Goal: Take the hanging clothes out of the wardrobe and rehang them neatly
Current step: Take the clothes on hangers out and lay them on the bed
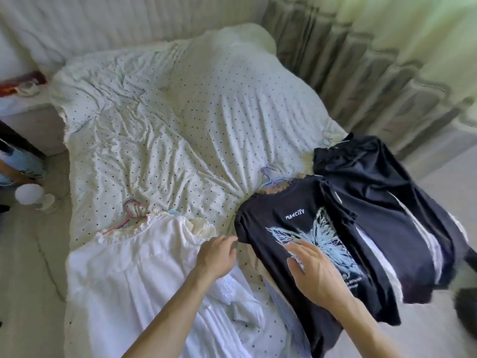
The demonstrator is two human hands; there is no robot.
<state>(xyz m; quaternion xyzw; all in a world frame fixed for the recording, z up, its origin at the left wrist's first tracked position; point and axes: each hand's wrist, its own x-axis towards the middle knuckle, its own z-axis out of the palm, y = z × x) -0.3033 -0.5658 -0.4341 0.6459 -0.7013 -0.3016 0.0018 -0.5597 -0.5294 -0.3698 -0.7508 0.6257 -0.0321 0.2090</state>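
**Item log: clothes laid out on the bed, wardrobe out of frame**

1. Right hand (316,271), lower centre-right: fingers (300,245) straight and spread, lying flat on the butterfly print. They pinch nothing.
2. Left hand (218,255), lower centre: fingertips reach to the sleeve edge of the same shirt. From my feed I cannot tell whether they nip the cloth or only touch it.
3. Black T-shirt (273,210), centre-right: front up on the bed, on a pale blue hanger (271,179) whose hook pokes out at the collar.
4. Navy garments (382,192), right of frame: partly under the T-shirt's far edge, draped over the bed's corner.
5. White garments (134,267), lower left: a separate pile on a pink hanger (130,218), just beside the left hand.
6. Dotted duvet (180,125): rumpled, under everything.
7. Curtain (361,60), upper right.

Progress, as I judge it: the taking-out looks done for these three lots, all lying on hangers on the bed. The current step appears to be smoothing the black T-shirt. Carrying everything back and hanging it on the rail is not yet done.
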